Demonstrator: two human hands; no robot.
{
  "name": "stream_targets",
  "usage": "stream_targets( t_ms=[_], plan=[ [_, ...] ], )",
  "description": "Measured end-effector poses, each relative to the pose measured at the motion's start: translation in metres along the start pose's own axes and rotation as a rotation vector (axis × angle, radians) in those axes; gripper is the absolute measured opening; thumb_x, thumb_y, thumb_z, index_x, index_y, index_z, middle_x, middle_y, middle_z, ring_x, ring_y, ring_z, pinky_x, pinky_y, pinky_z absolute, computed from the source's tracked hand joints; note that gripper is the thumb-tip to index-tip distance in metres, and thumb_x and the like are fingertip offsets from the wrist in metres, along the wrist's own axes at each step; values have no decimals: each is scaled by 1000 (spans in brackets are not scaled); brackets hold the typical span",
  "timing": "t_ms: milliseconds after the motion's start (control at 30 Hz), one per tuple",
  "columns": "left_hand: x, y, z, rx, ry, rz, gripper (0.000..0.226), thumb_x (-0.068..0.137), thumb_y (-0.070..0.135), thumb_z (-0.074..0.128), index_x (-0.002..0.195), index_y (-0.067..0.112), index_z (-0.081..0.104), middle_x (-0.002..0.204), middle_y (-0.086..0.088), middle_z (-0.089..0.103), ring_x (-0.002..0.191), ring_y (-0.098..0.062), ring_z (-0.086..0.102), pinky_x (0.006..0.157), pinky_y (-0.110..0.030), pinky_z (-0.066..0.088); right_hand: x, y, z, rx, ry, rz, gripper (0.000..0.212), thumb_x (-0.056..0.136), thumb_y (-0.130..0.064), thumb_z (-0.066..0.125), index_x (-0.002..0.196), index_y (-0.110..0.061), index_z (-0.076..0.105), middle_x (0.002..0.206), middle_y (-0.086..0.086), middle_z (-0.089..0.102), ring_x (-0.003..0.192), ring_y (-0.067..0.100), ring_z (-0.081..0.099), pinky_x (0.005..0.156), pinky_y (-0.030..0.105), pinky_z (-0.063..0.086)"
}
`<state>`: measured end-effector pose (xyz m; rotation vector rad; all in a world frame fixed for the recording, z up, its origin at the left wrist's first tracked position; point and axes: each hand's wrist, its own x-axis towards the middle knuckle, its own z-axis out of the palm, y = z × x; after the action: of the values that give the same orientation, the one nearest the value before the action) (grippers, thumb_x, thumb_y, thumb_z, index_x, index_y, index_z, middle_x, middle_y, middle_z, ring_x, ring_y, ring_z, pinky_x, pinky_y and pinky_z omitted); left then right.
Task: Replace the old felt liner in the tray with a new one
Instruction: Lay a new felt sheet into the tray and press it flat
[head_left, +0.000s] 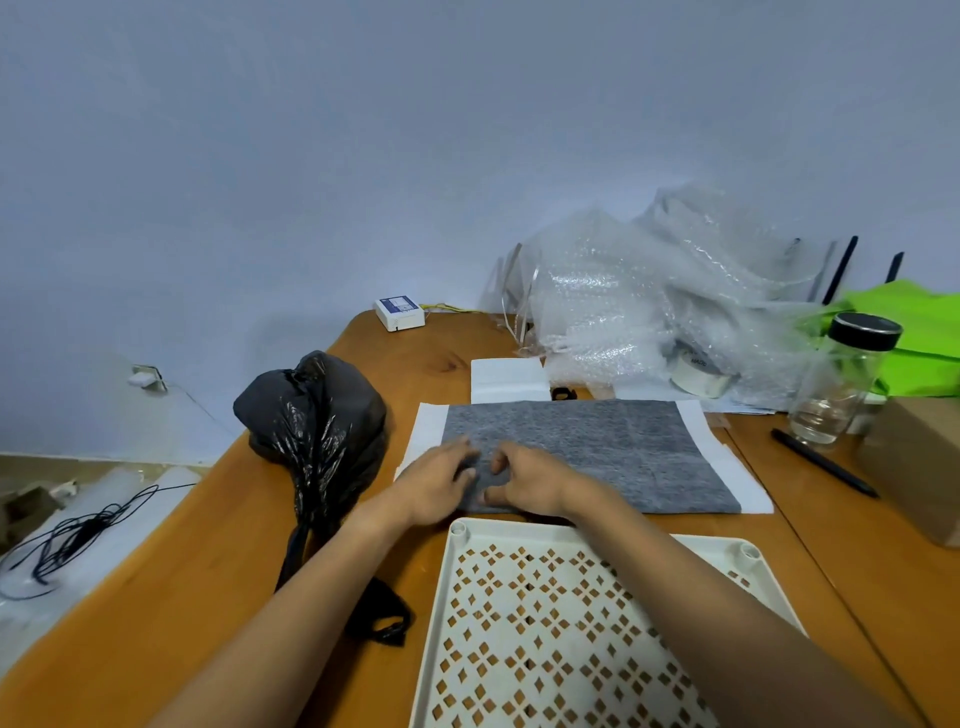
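Observation:
A grey felt sheet (618, 447) lies flat on a larger white sheet (727, 467) on the wooden table. Both hands rest on the felt's near left part. My left hand (436, 480) lies with its fingers bent onto the felt, and my right hand (524, 480) is beside it with its fingers curled and pinching at the felt. Just in front of the felt sits a white perforated tray (467, 613) with nothing in it; my right forearm crosses over it.
A tied black plastic bag (317, 431) stands left of the felt. Bubble wrap (660, 296), a tape roll (698, 376), a glass jar (841, 384), a black pen (823, 462) and a cardboard box (919, 462) crowd the back right. A folded white sheet (506, 379) lies behind the felt.

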<state>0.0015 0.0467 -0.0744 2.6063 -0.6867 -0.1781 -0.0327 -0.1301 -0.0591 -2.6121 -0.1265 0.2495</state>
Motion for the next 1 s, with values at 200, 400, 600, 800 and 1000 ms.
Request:
stream_targets(
  t_ms=[200, 400, 600, 800, 1000],
  plan=[
    [-25, -29, 17, 249, -61, -40, 76, 98, 68, 12, 162, 29, 2, 171, 3, -5, 156, -12, -8, 125, -34, -5, -9, 21, -17, 170, 102, -22, 10, 94, -28, 65, 98, -20, 68, 93, 0, 69, 88, 19, 63, 78, 33, 49],
    [-39, -27, 3, 350, -150, -116, 106, 73, 88, 0, 160, 29, -11, 170, 0, -14, 156, -15, -12, 126, -39, -7, -37, 65, -55, -106, 157, 72, 11, 93, -30, 65, 97, -21, 67, 95, -1, 67, 91, 20, 62, 81, 34, 50],
    [9, 13, -49, 449, -479, -241, 80, 92, 70, 46, 155, 22, 36, 156, -5, 44, 142, -29, 43, 117, -45, 37, -90, 115, -89, 28, 149, 247, 13, 95, -25, 63, 89, -16, 71, 75, 3, 76, 71, 21, 73, 69, 33, 59],
    [76, 87, -41, 312, -87, 40, 41, 100, 43, 51, 129, 16, 64, 128, -6, 67, 111, -26, 62, 96, -38, 51, -124, 125, -77, -65, 215, 183, 11, 91, -40, 68, 98, -33, 72, 83, -19, 61, 78, 0, 60, 61, 17, 41],
    [147, 144, 8, 196, -32, 138, 31, 99, 24, 48, 125, 12, 61, 127, -14, 67, 112, -34, 61, 91, -37, 47, -124, 118, -62, -264, 267, 147, 29, 96, -37, 59, 124, -28, 61, 115, -2, 65, 103, 17, 59, 86, 31, 46]
  ],
)
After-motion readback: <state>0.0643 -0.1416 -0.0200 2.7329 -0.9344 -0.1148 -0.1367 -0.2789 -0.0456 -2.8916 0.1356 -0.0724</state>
